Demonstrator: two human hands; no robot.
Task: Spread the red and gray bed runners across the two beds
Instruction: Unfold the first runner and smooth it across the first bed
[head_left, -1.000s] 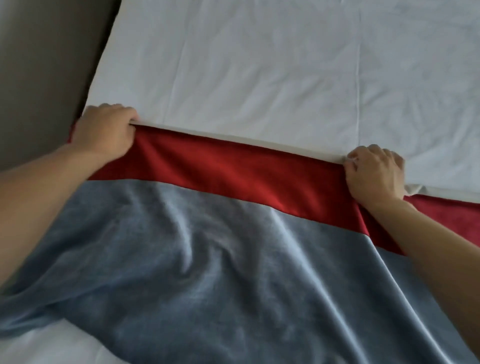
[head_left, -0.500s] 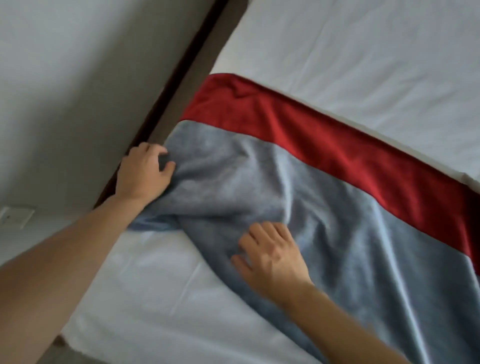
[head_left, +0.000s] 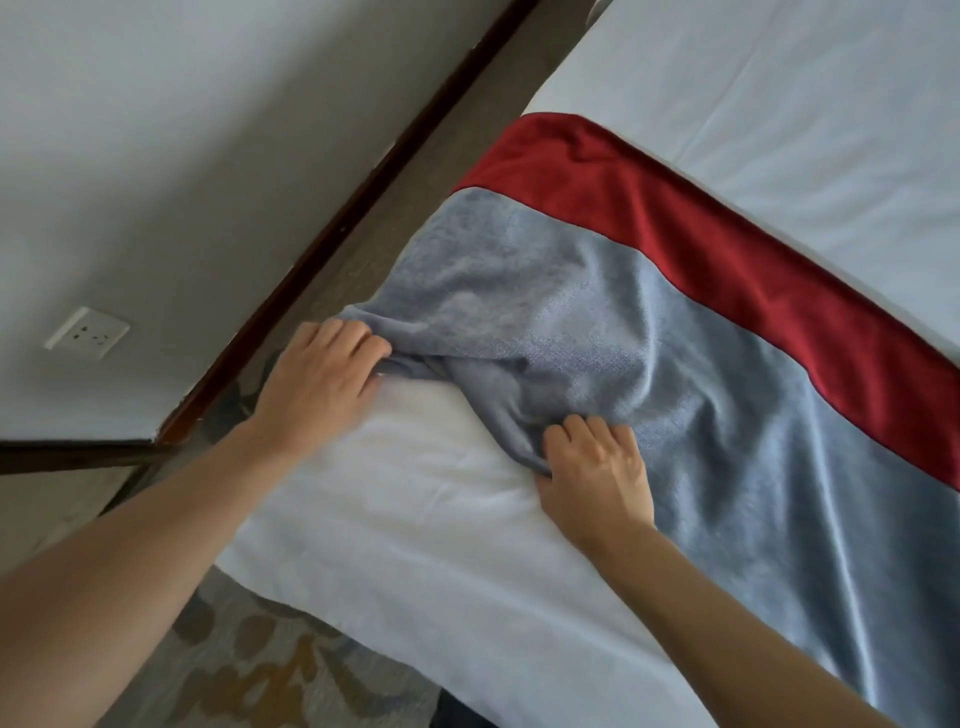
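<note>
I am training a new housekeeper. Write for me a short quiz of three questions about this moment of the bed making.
1. True or false: the red band of the bed runner lies nearer the person than the gray part.
2. Which hand grips the gray fabric at the bed edge beside the floor: (a) left hand, (b) right hand?
3. Fill in: on the wall there is a white ____.

Key: 1 false; 2 a; 3 socket.

Head camera, close, looking down (tilted) over bed (head_left: 415, 519) corner.
</note>
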